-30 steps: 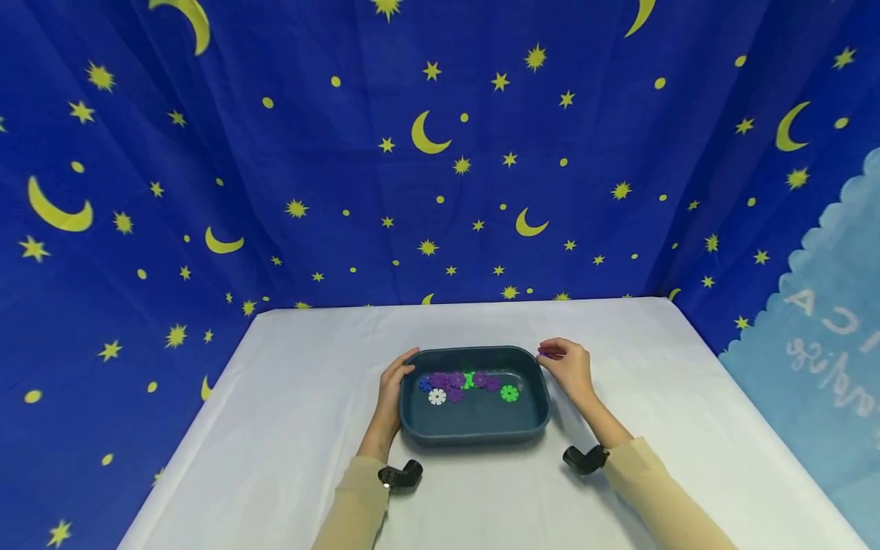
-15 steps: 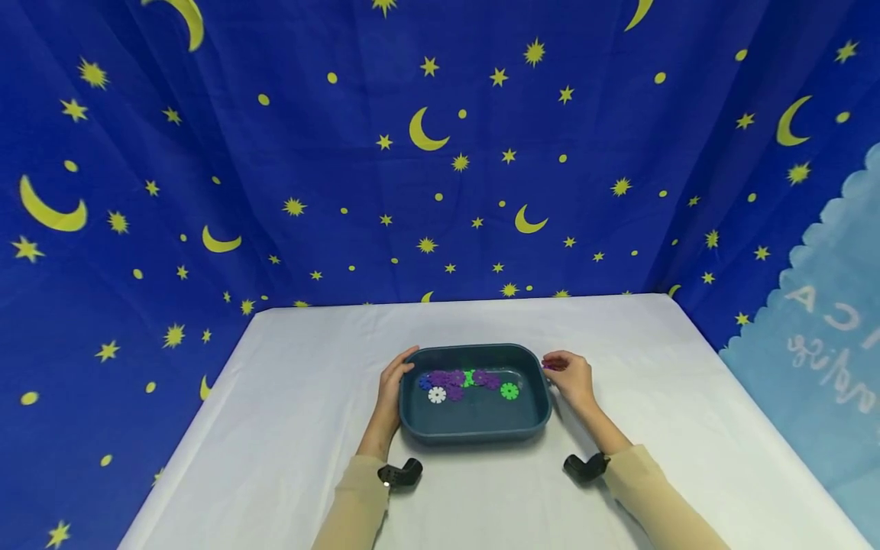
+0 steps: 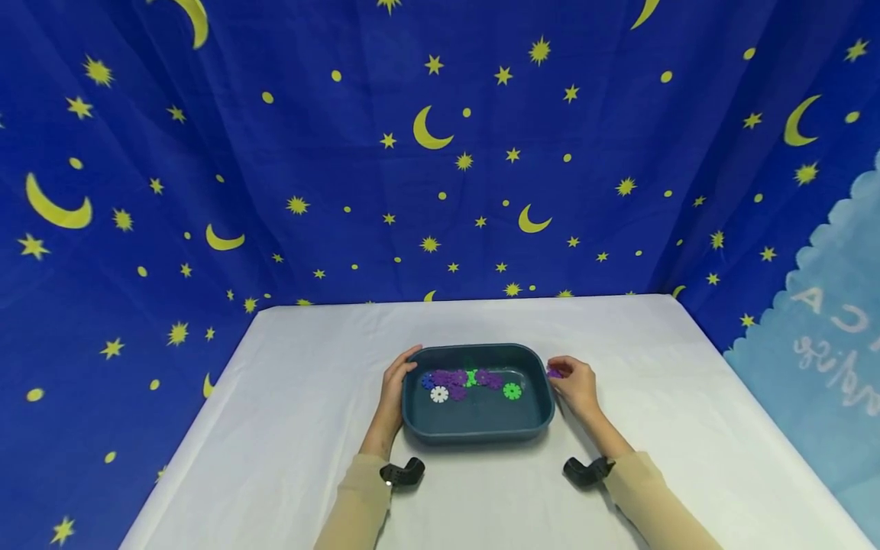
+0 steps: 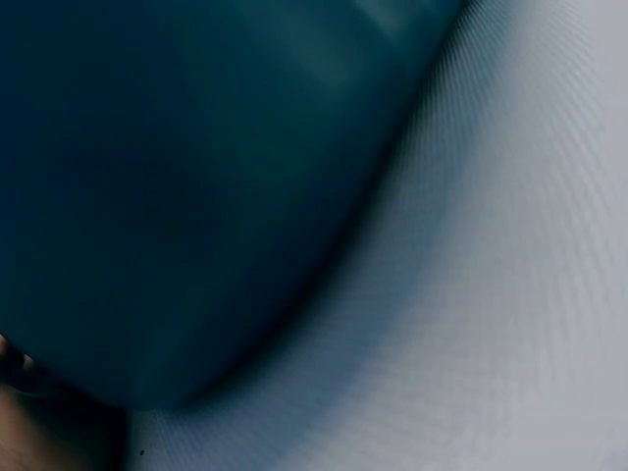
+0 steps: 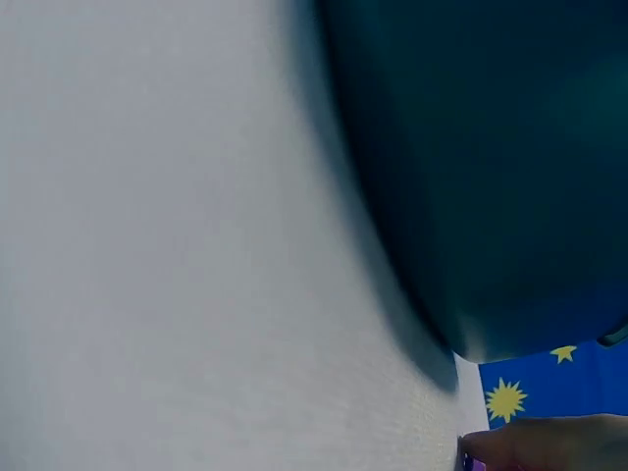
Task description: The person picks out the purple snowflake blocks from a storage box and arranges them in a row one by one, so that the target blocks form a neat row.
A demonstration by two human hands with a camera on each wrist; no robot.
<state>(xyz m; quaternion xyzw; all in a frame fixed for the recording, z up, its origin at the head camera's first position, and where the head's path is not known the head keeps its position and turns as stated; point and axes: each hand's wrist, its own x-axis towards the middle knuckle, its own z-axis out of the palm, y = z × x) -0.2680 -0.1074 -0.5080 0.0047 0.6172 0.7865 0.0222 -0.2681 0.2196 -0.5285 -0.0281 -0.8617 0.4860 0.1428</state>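
A dark teal plastic tub (image 3: 477,438) sits on the white-covered table. My left hand (image 3: 394,389) holds its left side, thumb at the rim; the left wrist view shows mostly the tub wall (image 4: 177,196). Just outside the right rim, my right hand (image 3: 576,388) pinches a purple snowflake disc (image 3: 554,373), partly hidden by the fingers. In the right wrist view, only a sliver of that purple disc (image 5: 477,464) shows below a finger (image 5: 549,442). Inside the tub lie several purple discs (image 3: 457,392), a white disc (image 3: 439,394), a blue disc (image 3: 428,380) and a green disc (image 3: 512,391).
White cloth (image 3: 330,359) covers the table around the tub. Behind it and at both sides hangs a blue curtain (image 3: 357,176) with yellow moons and stars. A light blue panel with white lettering (image 3: 839,321) is at the right.
My right hand has moved slightly toward me and to the right along the tub's right rim, with more of the purple disc showing. The left hand stays on the tub.
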